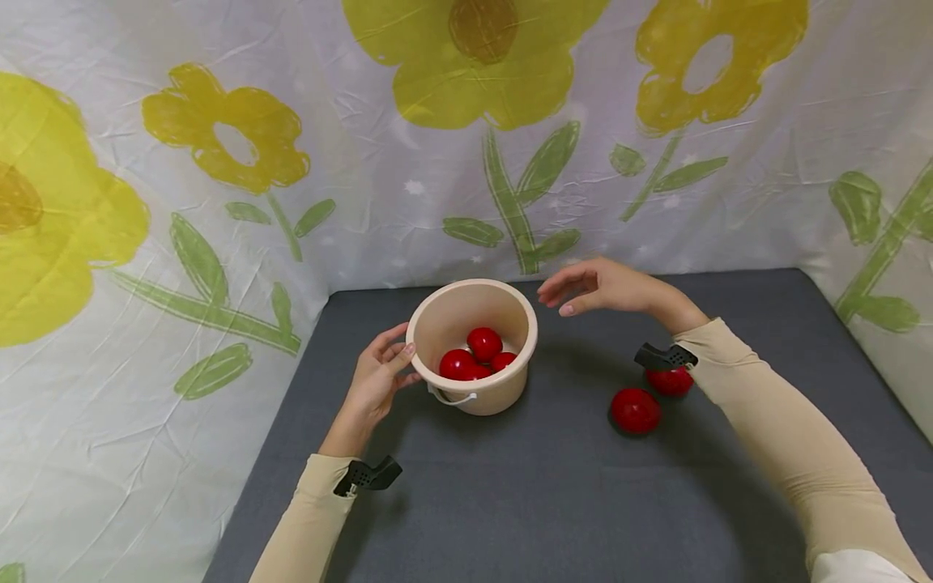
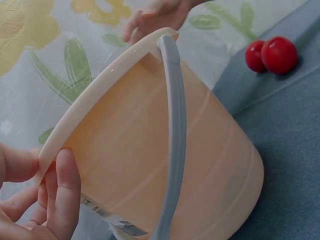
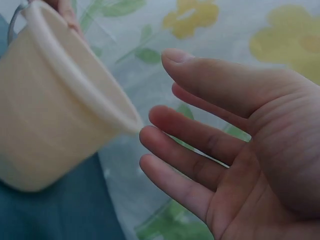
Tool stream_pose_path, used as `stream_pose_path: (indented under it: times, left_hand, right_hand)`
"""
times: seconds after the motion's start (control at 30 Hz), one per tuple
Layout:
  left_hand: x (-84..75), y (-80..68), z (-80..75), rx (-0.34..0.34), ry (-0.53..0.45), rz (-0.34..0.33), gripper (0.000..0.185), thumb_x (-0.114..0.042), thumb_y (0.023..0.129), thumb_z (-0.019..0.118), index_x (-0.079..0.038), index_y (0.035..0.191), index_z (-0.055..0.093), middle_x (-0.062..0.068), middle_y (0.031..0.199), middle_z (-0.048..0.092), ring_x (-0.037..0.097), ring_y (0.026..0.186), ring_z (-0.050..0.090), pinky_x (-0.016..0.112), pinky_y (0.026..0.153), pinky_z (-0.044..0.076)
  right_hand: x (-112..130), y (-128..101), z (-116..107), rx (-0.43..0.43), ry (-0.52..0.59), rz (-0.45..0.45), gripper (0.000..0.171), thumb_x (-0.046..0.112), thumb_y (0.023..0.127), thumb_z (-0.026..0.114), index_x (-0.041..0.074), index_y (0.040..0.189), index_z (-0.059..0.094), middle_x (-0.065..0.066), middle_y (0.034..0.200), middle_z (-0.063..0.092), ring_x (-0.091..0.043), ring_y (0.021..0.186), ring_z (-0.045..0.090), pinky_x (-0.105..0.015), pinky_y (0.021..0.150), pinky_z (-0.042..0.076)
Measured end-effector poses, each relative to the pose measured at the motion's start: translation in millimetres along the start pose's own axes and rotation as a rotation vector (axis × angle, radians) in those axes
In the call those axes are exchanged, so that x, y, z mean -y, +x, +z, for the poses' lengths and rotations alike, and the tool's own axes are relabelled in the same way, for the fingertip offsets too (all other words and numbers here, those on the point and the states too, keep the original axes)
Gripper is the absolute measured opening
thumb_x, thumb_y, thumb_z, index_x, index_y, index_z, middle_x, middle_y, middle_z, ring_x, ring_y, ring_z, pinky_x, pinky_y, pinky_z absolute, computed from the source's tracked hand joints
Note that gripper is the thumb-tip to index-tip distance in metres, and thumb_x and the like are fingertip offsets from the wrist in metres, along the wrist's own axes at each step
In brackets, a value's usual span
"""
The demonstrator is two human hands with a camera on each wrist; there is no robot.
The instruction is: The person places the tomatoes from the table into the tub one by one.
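A cream plastic bucket [image 1: 503,395] stands near the back of the table, with several shiny round red things [image 1: 484,344] inside that look like tomatoes. My left hand [image 1: 375,374] grips its rim on the left side; in the left wrist view the thumb and fingers [image 2: 67,190] pinch the rim. To the right of the bucket, my right hand [image 1: 608,287] hovers apart from it. The right wrist view shows that hand [image 3: 225,145] with loosely bent fingers and nothing in it. Two more red round things [image 1: 636,410] lie on the table below the right forearm, one partly hidden by the wrist camera.
A dark grey cloth covers the table [image 1: 510,502]. Behind it hangs a white curtain [image 1: 379,202] printed with yellow flowers. The bucket's pale handle [image 2: 176,120] hangs down its front side.
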State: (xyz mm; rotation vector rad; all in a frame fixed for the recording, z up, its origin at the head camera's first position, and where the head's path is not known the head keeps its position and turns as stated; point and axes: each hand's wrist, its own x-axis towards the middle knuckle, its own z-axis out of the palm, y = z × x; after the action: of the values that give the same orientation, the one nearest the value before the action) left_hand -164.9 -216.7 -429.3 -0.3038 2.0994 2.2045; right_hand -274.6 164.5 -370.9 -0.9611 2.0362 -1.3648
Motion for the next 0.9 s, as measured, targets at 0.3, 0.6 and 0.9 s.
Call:
stream_pose_path:
  times: [0.3, 0.6, 0.9]
  left_hand:
    - [1.6, 0.4, 0.0, 0.001, 0.005, 0.000, 0.049, -0.003, 0.099, 0.057, -0.010, 0.146, 0.045, 0.006, 0.106, 0.060, 0.010, 0.082, 0.063, 0.026, 0.064, 0.059]
    - [1.9, 0.6, 0.7, 0.007, 0.008, 0.005, 0.049, -0.003, 0.099, 0.057, -0.009, 0.146, 0.044, 0.003, 0.102, 0.061, 0.008, 0.079, 0.062, 0.025, 0.064, 0.058]
    - [2.5, 1.7, 0.5, 0.007, 0.006, 0.009, 0.049, -0.004, 0.099, 0.056, -0.009, 0.146, 0.044, 0.003, 0.102, 0.061, 0.009, 0.079, 0.063, 0.026, 0.064, 0.058]
  right_hand:
    - [-21.8, -29.4, -1.4, -0.015, 0.009, 0.033, 0.049, 0.012, 0.090, 0.071, -0.001, 0.136, 0.055, -0.020, 0.136, 0.060, -0.011, 0.116, 0.065, -0.030, 0.092, 0.056]
    - [-39.1, -48.5, -6.5, -0.084, -0.025, 0.049, 0.051, 0.012, 0.091, 0.071, -0.005, 0.136, 0.053, -0.002, 0.126, 0.068, -0.005, 0.111, 0.066, -0.026, 0.089, 0.056]
    - [-54.6, -64.8, -10.7, -0.135, -0.050, 0.113, 0.051, 0.016, 0.091, 0.071, -0.002, 0.136, 0.054, -0.007, 0.128, 0.066, -0.005, 0.110, 0.066, -0.024, 0.090, 0.055]
